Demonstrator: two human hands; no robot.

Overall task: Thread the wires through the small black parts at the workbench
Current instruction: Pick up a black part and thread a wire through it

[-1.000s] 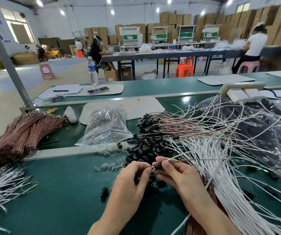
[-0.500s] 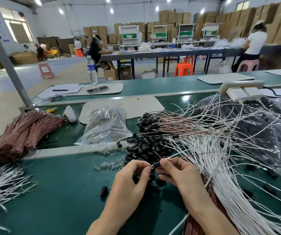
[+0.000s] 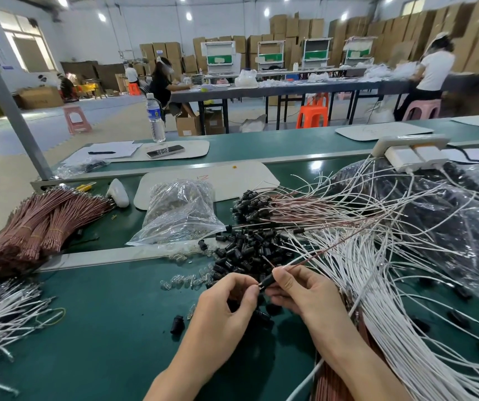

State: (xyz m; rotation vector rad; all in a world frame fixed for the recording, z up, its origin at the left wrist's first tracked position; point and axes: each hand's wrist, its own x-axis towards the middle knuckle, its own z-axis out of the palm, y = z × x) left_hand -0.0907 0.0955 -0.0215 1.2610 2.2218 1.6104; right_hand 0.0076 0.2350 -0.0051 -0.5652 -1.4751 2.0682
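Right hand (image 3: 300, 289): pinches small black part (image 3: 267, 282), frame centre.
Left hand (image 3: 228, 302): fingertips closed at the part's left end, seemingly on the brown wire (image 3: 313, 257) tip.
Axis: part and wire run lower left to upper right.

Both hands on one small black part (image 3: 268, 282)
The right hand (image 3: 304, 290) pinches it on a brown wire (image 3: 304, 260); the left hand (image 3: 226, 302) pinches its end, beside the black parts pile (image 3: 247, 250).
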